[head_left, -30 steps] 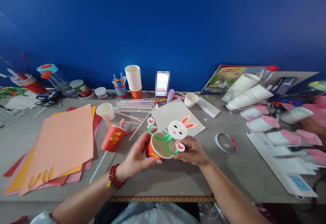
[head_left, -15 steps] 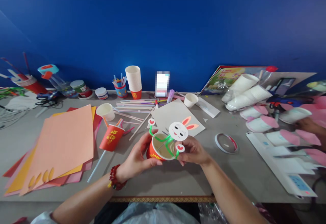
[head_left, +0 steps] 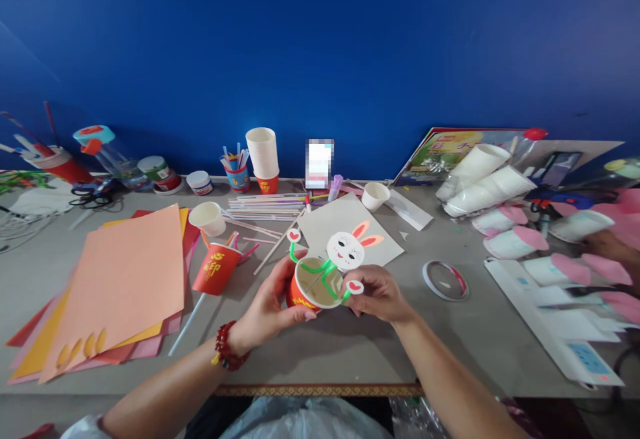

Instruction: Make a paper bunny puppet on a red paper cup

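Note:
A red paper cup (head_left: 303,292) with gold lettering is tilted towards me, its white inside showing. Wrapped round its left side is my left hand (head_left: 273,299), thumb on the near wall. Over the cup stands a paper rabbit head (head_left: 345,250) with pink-orange ears. Bent green arms (head_left: 327,278) extend from below it, resting across the rim. One white disc with a red heart (head_left: 294,235) tops the left arm; another heart disc (head_left: 355,287) tops the right arm. My right hand (head_left: 377,294) pinches the right arm at the cup's rim; its fingertips are partly hidden.
Coloured paper sheets (head_left: 130,272) lie left, beside another red cup (head_left: 217,269) with straws. A white sheet (head_left: 350,222) lies behind my hands. A tape roll (head_left: 445,280) and a power strip (head_left: 545,322) are right. A co-worker's hand (head_left: 607,246) is at the far right.
The rabbit head and its left heart disc have shifted slightly left and up. The right heart disc has turned a little. Both hands keep their hold.

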The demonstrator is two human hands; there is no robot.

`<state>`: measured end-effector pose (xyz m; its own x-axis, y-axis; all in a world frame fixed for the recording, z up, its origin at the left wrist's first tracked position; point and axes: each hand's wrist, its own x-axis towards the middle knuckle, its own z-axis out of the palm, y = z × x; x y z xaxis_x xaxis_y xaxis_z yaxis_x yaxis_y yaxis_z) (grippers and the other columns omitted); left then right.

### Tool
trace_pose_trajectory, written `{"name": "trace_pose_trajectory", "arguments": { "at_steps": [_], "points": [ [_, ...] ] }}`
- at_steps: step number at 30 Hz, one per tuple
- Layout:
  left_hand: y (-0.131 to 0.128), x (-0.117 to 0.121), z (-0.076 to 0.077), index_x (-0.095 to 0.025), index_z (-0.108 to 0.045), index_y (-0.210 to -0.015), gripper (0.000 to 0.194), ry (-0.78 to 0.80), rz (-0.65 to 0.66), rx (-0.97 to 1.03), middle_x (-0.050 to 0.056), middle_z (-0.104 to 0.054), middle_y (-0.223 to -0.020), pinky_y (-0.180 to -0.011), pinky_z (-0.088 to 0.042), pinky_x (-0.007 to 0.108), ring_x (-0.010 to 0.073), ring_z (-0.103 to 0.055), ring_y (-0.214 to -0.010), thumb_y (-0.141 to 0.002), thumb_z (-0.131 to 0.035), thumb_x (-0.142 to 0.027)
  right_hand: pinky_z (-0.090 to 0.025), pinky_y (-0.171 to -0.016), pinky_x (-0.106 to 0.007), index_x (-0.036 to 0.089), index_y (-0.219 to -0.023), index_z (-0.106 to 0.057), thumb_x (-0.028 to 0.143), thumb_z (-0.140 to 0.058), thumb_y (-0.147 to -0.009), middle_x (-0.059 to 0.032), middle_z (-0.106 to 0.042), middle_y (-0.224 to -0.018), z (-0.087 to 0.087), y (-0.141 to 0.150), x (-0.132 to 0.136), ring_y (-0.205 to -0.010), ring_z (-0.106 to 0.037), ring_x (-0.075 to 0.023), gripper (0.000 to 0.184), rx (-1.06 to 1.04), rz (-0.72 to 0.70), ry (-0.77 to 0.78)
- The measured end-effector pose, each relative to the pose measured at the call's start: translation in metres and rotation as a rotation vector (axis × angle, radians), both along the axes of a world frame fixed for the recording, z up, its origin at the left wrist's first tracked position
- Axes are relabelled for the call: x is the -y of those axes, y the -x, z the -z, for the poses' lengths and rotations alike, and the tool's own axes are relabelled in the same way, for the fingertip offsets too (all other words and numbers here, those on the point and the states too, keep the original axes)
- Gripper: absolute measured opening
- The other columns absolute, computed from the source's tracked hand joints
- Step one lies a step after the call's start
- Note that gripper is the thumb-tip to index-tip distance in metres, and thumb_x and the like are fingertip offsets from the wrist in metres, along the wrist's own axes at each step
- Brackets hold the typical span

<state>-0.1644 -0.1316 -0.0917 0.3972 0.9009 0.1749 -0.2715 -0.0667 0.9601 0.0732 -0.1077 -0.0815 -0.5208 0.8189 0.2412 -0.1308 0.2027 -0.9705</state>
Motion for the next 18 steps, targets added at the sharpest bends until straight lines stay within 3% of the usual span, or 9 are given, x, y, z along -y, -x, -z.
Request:
{"name": "trace_pose_trajectory", "arguments": {
  "at_steps": [10,18],
  "points": [
    [-0.004,-0.001,0.004,-0.027,-0.043,-0.144,0.084,0.090,-0.052,0.065,0.011,-0.055,-0.141,-0.110,-0.041,0.040,0.0306,-0.050,-0.131,-0.071,-0.084,-0.027,-0.044,-0.038,-0.021,0.018,-0.088,-0.074,0.032,-0.077,-0.081,-0.0027,-0.068,-0.067,0.006,0.011,0.003,-0.046,-0.063,-0.0131,0.016,-0.129,0.168,0.001],
    [-0.007,0.002,0.001,-0.027,-0.041,-0.145,0.088,0.074,-0.027,0.036,0.012,-0.055,-0.139,-0.108,-0.043,0.040,0.0310,-0.052,-0.129,-0.070,-0.086,-0.027,-0.042,-0.042,-0.019,0.016,-0.082,-0.064,0.040,-0.065,-0.090,0.0011,-0.060,-0.058,0.005,0.009,0.004,-0.045,-0.055,-0.0090,0.026,-0.159,0.027,0.195]
  ]
}}
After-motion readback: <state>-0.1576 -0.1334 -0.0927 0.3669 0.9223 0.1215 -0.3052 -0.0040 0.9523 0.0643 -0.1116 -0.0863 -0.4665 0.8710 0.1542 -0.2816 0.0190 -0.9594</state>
